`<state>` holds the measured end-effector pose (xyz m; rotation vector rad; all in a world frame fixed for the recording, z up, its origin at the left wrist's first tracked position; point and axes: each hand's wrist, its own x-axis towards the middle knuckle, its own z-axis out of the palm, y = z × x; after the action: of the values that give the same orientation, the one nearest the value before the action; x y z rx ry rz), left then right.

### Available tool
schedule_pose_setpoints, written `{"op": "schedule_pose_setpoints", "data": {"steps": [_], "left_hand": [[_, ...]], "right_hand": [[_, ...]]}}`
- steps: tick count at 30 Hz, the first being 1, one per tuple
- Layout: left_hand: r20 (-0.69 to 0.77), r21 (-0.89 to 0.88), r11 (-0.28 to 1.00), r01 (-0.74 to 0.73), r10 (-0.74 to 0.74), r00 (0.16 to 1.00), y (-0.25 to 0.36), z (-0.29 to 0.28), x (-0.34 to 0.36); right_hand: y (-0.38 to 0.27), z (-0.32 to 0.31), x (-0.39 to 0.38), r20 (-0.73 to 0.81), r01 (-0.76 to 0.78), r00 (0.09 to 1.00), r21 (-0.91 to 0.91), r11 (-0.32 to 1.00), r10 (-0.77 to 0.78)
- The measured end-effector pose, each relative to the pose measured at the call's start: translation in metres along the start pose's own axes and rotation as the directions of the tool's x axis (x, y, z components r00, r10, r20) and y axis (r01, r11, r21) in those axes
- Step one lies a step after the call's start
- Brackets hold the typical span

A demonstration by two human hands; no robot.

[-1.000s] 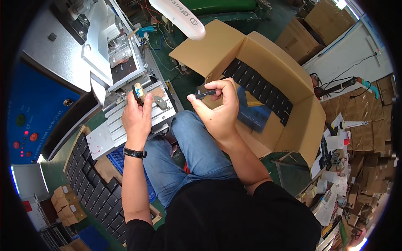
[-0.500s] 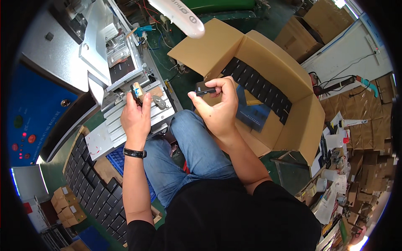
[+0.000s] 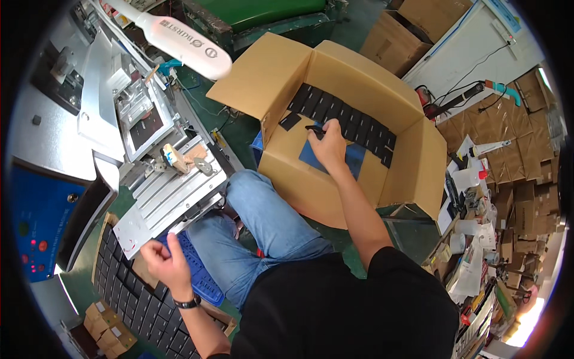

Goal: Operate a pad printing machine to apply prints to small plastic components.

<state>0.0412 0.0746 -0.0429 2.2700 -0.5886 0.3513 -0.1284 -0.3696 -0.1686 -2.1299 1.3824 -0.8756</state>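
My right hand [image 3: 330, 146] reaches into the open cardboard box [image 3: 287, 152], its thumb and fingers closed on a small black rectangular case [image 3: 315, 129]. Just left of that case, a single black piece [image 3: 290, 121] lies apart inside the box. Rows of similar black cases [image 3: 347, 116] are packed against the box's far side, and a dark blue sheet [image 3: 353, 161] lies partly under my right hand. My left hand [image 3: 170, 269] hovers over the lower-left tray of black pieces [image 3: 131, 287], thumb raised away from loosely curled fingers, with nothing visible in it.
The metal machine bed [image 3: 179, 191] with a small fixture [image 3: 174, 158] stands on the left, beside a blue control panel [image 3: 45, 221]. A white lamp head [image 3: 191, 48] hangs above. Below the bed sits a blue plastic crate [image 3: 197, 269]. A cluttered bench [image 3: 472, 227] is on the right.
My right hand has moved forward with the black case, from over my knee into the box. My left hand has left the fixture and come back toward the lower-left tray. The view has shifted.
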Motion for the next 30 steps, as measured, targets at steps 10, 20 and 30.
{"op": "schedule_pose_setpoints", "data": {"steps": [10, 20, 30], "left_hand": [[-0.219, 0.121, 0.951, 0.284, -0.254, 0.942, -0.061, -0.082, -0.06], [-0.222, 0.339, 0.889, 0.308, -0.243, 0.944, -0.103, -0.107, -0.065], [-0.291, 0.754, 0.458, 0.47, -0.409, 0.865, -0.205, -0.1, -0.036]], "right_hand": [[-0.009, 0.035, 0.024, 0.29, 0.073, 0.957, -0.296, 0.952, 0.016], [0.027, 0.034, 0.051, 0.322, 0.362, 0.897, -0.14, 0.922, -0.303], [-0.068, 0.002, -0.002, 0.153, 0.309, 0.92, 0.281, 0.909, -0.36]]}}
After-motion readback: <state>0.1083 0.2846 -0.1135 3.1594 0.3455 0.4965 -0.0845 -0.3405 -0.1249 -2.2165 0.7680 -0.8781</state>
